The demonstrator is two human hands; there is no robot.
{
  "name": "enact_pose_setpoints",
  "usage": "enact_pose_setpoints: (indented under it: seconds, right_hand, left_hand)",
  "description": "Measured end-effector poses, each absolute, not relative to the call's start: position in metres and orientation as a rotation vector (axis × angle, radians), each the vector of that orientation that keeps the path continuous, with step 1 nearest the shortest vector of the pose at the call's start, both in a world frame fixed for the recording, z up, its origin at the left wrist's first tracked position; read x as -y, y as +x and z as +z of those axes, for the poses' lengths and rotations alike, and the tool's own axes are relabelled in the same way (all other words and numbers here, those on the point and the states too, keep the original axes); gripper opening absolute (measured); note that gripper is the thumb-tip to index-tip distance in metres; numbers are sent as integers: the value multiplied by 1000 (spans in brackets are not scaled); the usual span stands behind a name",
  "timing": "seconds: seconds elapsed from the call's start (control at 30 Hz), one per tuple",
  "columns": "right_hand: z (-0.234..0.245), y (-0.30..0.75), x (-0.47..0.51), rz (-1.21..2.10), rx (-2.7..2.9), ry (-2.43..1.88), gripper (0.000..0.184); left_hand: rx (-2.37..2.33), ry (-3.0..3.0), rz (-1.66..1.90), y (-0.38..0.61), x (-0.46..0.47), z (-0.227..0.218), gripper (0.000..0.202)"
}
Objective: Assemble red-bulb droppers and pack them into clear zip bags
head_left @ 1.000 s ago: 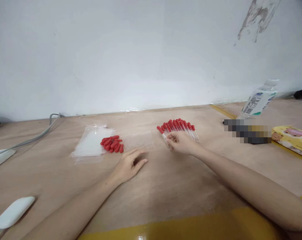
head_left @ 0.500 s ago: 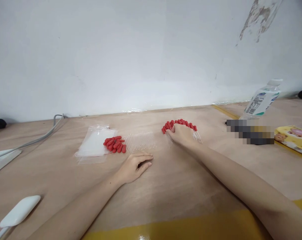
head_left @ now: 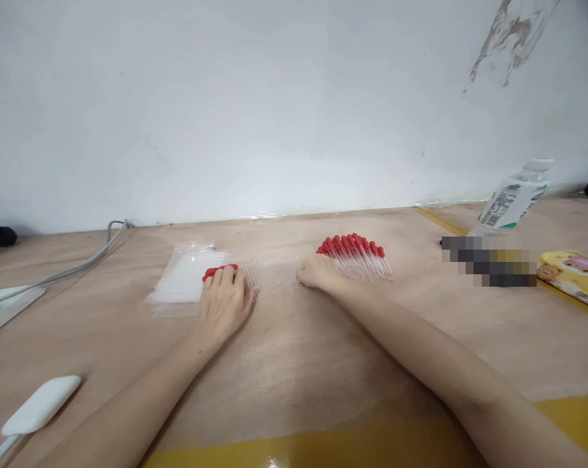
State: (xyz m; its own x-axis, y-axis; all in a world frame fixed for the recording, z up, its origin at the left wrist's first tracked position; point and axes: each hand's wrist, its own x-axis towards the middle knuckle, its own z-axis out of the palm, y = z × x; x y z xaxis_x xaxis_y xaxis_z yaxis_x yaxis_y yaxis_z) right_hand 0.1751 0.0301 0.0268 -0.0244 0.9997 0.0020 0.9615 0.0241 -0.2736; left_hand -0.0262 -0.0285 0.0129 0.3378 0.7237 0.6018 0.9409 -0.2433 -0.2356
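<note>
My left hand (head_left: 223,302) lies over the small pile of red rubber bulbs (head_left: 219,270), its fingers reaching onto them and its thumb held apart. Most of that pile is hidden under the hand. A row of clear, thin dropper tubes (head_left: 274,274) lies side by side between my hands. At the row's right end, the fingers of my right hand (head_left: 318,272) are pinched on a dropper tube. Just beyond that hand, several droppers with red bulbs (head_left: 355,250) lie fanned out, bulbs toward the wall.
Clear plastic bags (head_left: 181,279) are stacked left of the bulbs. A grey cable (head_left: 86,263) runs to a white power strip (head_left: 15,305). A white device (head_left: 43,406) lies front left. On the right are a tilted plastic bottle (head_left: 511,201) and a yellow packet (head_left: 574,276).
My right hand has moved left from the fanned droppers to the tube row. My left hand has moved left and away from me, onto the red bulbs.
</note>
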Motion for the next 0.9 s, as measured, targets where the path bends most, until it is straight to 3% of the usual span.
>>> enact_pose_setpoints:
  seconds: [0.3,0.5,0.6,0.7,0.8,0.9]
  right_hand:
    - [27,174,-32,343,2118,-2027,23]
    - [27,202,-10,300,2133,-1746,20]
    - [19,221,4,319,2127,-1412,17]
    - [7,237,16,270,2160,-1173,26]
    - [-2,246,25,183,2237,-1084,30]
    - [-4,247,33,146,2264,-1093,28]
  left_hand:
    - [1393,-1982,-448,-36,23,9,15]
    - [1341,-1979,-523,-29,28,15,21]
    - [1225,-2164,-619,-15,39,15,20]
    - [1177,-2517,-759,1,49,9,17]
    - [1278,-2737,-862,9,53,2,9]
    - [1357,-2824,-950,12,51,0,16]
